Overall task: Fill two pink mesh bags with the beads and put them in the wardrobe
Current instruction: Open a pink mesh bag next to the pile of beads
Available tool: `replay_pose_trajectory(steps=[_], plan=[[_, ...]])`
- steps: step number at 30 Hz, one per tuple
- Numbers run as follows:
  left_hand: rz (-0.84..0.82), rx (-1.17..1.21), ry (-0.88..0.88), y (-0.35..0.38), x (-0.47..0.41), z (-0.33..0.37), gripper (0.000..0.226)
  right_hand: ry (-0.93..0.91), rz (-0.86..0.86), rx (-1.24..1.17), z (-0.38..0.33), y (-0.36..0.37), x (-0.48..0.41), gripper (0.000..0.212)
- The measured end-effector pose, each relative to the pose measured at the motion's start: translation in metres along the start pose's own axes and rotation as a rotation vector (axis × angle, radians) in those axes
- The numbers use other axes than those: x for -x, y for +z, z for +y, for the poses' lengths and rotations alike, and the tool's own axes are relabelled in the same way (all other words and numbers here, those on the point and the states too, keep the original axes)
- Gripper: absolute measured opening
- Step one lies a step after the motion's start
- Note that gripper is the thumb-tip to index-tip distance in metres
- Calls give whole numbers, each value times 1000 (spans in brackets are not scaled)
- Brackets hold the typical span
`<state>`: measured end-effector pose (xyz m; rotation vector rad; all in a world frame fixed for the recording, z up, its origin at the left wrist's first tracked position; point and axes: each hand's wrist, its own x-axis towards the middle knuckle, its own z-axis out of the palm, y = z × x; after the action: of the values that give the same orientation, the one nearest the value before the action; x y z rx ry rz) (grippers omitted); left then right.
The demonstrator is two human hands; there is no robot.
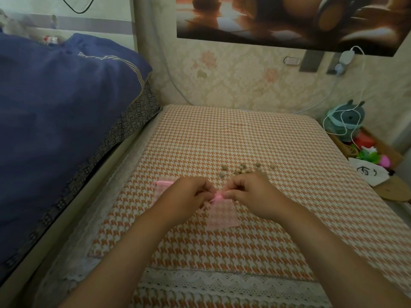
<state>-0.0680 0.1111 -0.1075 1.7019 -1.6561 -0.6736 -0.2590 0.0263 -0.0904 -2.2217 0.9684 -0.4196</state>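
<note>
A: At the worktop's edges, how much open room is there?

B: The worktop (255,247) wears an orange and white houndstooth cloth, and bare cloth lies on every side of the hands. A lace border (222,283) runs along the near edge. On the left the worktop sits beside a bed under a blue quilt (55,107). Its far edge meets the wall. A basket of toys (367,145) stands just off the right edge.

A: And the hands?

B: Both are curled, with fingertips nearly meeting at the middle. The left hand (189,196) and the right hand (251,194) each pinch the pink ribbon (219,196) at the gathered neck of a pink mesh bag (222,215). The bag lies flat on the cloth, its body reaching towards the viewer. A second pink mesh bag (163,185) lies just beyond the left hand, partly hidden by it. Tan beads (241,170) are scattered just beyond the right hand.

A: And the room?

B: There is floral wallpaper with a dark poster (289,21) above. A white cable (353,90) hangs down to the basket.
</note>
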Motion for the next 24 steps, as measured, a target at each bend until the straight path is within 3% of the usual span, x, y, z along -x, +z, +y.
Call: replay_pose_trajectory(steps=[5, 9, 11, 13, 17, 20, 24], plan=[[30, -280, 8, 0, 0, 7, 13, -13, -44, 203, -1, -3, 0, 9], [123, -359, 130, 2, 4, 6, 9, 83, 31, -146, -7, -1, 5, 28], [159, -346, 180, 4, 5, 4, 10, 168, 77, -227, -8, -2, 5, 28], [170, -316, 204, 6, 5, 3, 12, 215, 68, -249, -10, -3, 6, 16], [247, -46, 77, 16, 7, 9, 13, 223, 79, -263, -11, -1, 4, 1], [266, 73, -56, 19, 4, 13, 12, 198, 123, -227, -12, 2, 2, 7], [227, 64, -130, 18, 1, 11, 8, 166, 188, -255, -12, 8, 1, 15]])
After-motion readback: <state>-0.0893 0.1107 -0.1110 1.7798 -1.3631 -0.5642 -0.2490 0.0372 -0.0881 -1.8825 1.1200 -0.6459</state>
